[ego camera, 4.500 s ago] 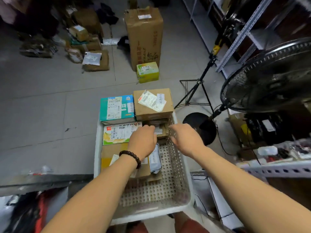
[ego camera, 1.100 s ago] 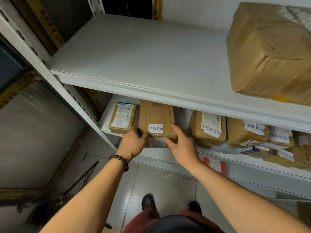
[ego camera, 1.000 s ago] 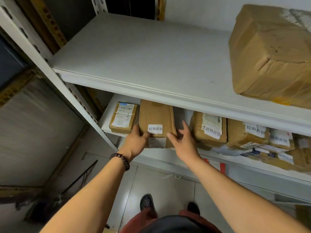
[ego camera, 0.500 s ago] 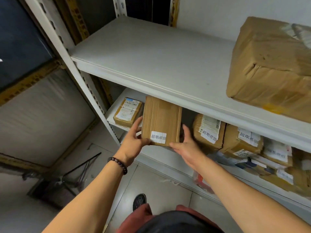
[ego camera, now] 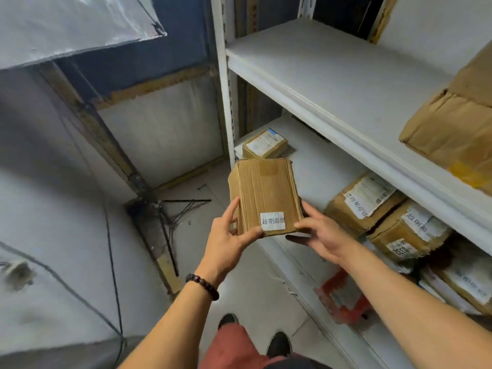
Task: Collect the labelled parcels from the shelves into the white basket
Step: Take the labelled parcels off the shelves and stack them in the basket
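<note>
Left hand (ego camera: pixel 226 238) and right hand (ego camera: pixel 324 237) grip a labelled brown parcel (ego camera: pixel 266 190) by its near corners, apparently clear of the shelf (ego camera: pixel 319 166).

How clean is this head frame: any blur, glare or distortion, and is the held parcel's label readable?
Head view: held parcel and its white label sharp, print readable; grey wall and lower-left corner smeared; no glare, light soft and even; wide lens splays the shelf edges.
</note>
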